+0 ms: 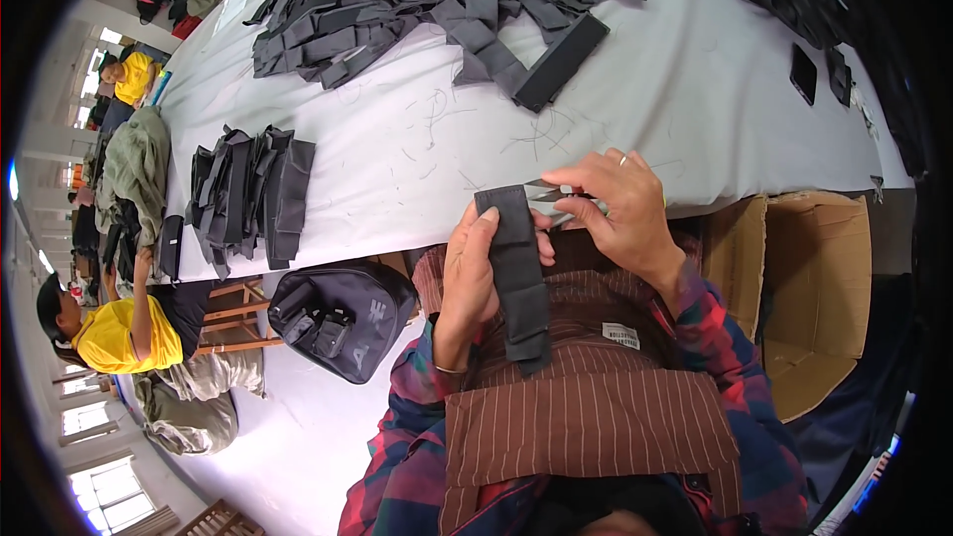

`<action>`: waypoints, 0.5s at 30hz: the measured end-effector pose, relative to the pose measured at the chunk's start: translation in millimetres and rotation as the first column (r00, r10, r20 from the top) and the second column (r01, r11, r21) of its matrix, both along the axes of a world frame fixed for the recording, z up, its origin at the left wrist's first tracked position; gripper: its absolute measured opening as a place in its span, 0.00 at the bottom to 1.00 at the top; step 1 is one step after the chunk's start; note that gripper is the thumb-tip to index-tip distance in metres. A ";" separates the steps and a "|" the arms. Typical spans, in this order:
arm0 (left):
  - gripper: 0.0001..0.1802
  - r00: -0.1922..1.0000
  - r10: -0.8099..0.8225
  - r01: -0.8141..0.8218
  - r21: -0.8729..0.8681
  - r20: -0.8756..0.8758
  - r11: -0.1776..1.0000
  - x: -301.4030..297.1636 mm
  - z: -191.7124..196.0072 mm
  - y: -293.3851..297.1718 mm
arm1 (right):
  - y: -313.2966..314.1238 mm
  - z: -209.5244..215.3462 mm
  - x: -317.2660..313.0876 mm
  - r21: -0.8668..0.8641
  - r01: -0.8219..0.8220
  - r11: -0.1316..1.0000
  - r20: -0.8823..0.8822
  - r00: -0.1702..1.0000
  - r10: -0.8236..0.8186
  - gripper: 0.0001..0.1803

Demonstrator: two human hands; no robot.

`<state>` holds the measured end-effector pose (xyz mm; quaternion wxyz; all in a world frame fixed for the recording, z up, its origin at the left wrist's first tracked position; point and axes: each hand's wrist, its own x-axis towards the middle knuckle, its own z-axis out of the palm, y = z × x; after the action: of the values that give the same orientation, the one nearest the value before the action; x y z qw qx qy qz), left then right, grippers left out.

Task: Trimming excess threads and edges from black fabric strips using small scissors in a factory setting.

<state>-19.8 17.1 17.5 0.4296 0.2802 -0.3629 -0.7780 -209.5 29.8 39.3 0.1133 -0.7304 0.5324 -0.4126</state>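
My left hand (469,263) grips a folded dark grey fabric strip (520,283) by its side, thumb pressed on the front near the top. The strip hangs lengthwise over my lap, just off the table's near edge. In my right hand (627,203) are small metal thread snips (542,193), held between thumb and fingers. Their blades point left, close to the strip's upper right corner. Whether they touch the cloth I cannot tell. Behind the strip, some of my left fingertips show at its right edge.
A white-covered table (387,159) bears a large heap of dark strips (367,10), a neater stack (253,194) and a phone (803,74). An open cardboard box (814,288) stands right; a dark bag (342,323) lies left. A person in yellow (129,333) works at left.
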 end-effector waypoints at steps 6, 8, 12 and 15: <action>0.17 1.000 0.008 -0.008 0.022 0.028 1.000 -1.6 0.5 2.5 | -2.3 -5.5 5.3 -0.139 0.012 0.990 -0.107 0.994 -0.027 0.12; 0.16 1.000 0.010 -0.010 0.018 0.024 1.000 -1.5 -0.8 2.2 | -2.8 -6.2 7.4 -0.150 0.024 0.988 -0.106 0.994 -0.040 0.12; 0.16 1.000 0.000 -0.002 0.060 0.027 0.998 -2.3 -1.0 1.1 | -5.1 -11.6 6.9 -0.187 0.052 0.981 -0.110 0.991 -0.073 0.10; 0.17 1.000 0.015 -0.016 0.057 0.026 0.998 -2.9 -0.2 3.3 | -5.9 -10.2 8.1 -0.143 0.090 0.986 0.007 0.996 -0.090 0.09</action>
<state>-22.7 20.4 17.3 0.4227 0.3052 -0.3440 -0.7809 -201.4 23.9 29.2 0.0419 -0.7119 0.5337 -0.4546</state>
